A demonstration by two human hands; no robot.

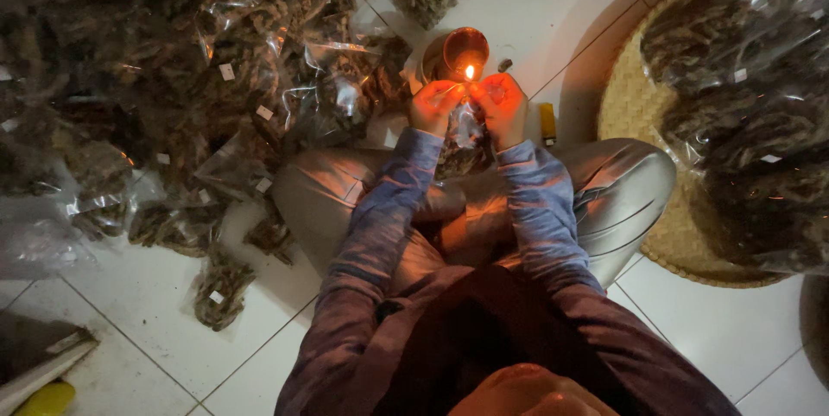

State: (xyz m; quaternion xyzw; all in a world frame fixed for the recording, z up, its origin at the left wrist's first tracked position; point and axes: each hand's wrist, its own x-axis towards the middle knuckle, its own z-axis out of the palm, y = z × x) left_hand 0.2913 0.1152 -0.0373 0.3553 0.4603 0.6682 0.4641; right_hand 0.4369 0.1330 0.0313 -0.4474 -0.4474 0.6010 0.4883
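dim room | warm glow from flame [470,71] | edges shadowed, soft

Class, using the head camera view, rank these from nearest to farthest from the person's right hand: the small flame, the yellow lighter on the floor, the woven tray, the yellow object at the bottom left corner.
Measured from the right hand:
1. Small flame, just up-left of it.
2. Yellow lighter, on the tile to its right.
3. Woven tray, farther right.
4. Yellow object, far bottom-left corner.

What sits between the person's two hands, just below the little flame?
In the head view, the top of a clear plastic bag of dried brown pieces lies between the left hand and right hand.
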